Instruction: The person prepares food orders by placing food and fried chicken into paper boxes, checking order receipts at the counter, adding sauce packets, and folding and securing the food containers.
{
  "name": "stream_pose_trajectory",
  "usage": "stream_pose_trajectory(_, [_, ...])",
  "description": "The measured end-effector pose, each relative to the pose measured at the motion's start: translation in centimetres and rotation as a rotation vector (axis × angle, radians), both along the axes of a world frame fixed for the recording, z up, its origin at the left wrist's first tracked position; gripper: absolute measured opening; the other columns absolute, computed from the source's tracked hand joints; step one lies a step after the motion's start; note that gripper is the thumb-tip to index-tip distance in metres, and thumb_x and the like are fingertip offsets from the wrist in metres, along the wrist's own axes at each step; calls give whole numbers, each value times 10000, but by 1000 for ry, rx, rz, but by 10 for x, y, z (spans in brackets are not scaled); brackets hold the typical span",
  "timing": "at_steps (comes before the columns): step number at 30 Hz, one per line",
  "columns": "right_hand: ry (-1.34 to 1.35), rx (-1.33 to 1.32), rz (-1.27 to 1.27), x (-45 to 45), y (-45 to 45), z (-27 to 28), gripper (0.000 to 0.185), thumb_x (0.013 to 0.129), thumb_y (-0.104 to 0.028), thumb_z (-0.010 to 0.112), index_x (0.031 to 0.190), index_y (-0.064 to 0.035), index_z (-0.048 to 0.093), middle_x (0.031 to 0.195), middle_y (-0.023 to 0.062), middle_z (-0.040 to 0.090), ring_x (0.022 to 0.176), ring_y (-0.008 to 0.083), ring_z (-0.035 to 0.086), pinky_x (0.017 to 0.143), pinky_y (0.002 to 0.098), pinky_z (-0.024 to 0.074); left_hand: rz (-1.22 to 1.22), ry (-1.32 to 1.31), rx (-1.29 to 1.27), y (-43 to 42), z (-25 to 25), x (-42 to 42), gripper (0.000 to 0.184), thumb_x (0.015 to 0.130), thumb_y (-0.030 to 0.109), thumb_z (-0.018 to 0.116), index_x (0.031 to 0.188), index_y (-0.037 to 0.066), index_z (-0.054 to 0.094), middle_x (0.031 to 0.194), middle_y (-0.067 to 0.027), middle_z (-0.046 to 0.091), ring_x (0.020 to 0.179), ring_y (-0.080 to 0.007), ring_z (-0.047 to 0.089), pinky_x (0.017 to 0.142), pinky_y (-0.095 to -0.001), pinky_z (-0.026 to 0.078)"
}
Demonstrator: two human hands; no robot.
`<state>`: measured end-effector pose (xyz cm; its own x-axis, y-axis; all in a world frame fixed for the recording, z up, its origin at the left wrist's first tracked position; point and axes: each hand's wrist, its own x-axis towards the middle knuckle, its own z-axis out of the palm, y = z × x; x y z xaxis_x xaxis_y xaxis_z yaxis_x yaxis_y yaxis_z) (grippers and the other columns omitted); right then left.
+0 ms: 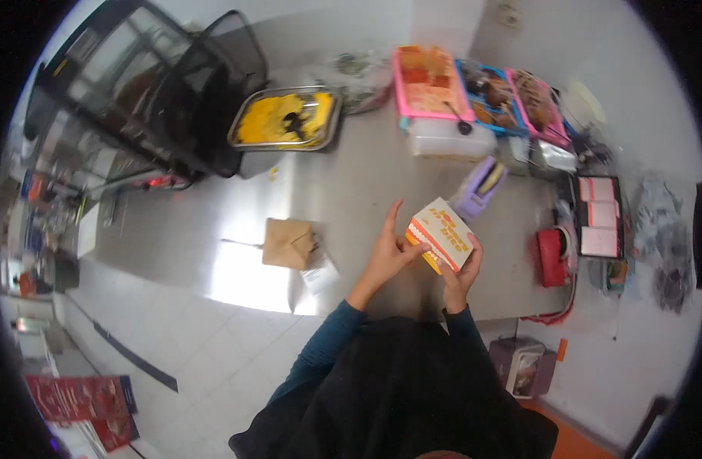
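Note:
A small white, orange and yellow printed box (445,232) is held between both hands above the steel table, its lid side facing up. My left hand (395,251) is at the box's left side, thumb pressed on its front edge and the index finger raised away from it. Wrapped round the right and front side of the box is my right hand (462,271). Just behind the box stands a purple tape dispenser (479,190). To the left, a folded brown paper bag (287,243) lies on the table beside a white paper slip (319,274).
Along the back of the steel table (366,176) are a metal tray of yellow food (284,118), a pink container (434,83) and a blue container (491,97). A red case (551,258) sits at the right. A dark-framed glass cabinet (137,92) stands back left.

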<state>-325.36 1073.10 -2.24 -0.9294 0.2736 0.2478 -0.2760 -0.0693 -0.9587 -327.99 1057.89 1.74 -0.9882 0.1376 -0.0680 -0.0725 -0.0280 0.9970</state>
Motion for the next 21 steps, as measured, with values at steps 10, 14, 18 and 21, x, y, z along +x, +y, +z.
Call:
stream_pose_trajectory(10, [291, 406, 583, -33, -185, 7, 881, 523, -268, 799, 1239, -62, 330, 1187, 177, 392, 1118, 304, 408, 924, 391, 346, 523, 376, -545, -212, -8, 70, 698, 539, 148, 788, 1158, 61, 478, 1101, -125, 526, 1021, -262, 505, 821, -333, 445])
stream_pose_trajectory(14, [203, 803, 572, -14, -201, -15, 1103, 464, -310, 850, 1321, -73, 198, 1289, 248, 269, 1244, 336, 262, 987, 393, 283, 532, 381, -835, -249, -55, 85, 653, 583, 30, 736, 1176, 54, 464, 1092, -140, 529, 1041, -322, 491, 864, -385, 418])
stream_pose_trajectory(18, [-49, 554, 437, 12, -205, -66, 1168, 471, -228, 845, 1349, -20, 104, 1336, 249, 233, 1228, 392, 267, 1008, 424, 260, 319, 311, -877, -245, -19, 89, 824, 552, 123, 773, 1275, 111, 379, 1241, -216, 393, 1118, -379, 417, 885, -451, 380])
stream_pose_trajectory(21, [-142, 625, 529, 12, -201, -98, 909, 630, 31, 657, 1340, 23, 88, 1292, 264, 315, 1188, 407, 325, 996, 410, 294, 265, -46, -1457, -216, 25, 90, 1055, 505, 219, 815, 1360, 163, 200, 1355, -214, 242, 1246, -400, 231, 961, -459, 280])
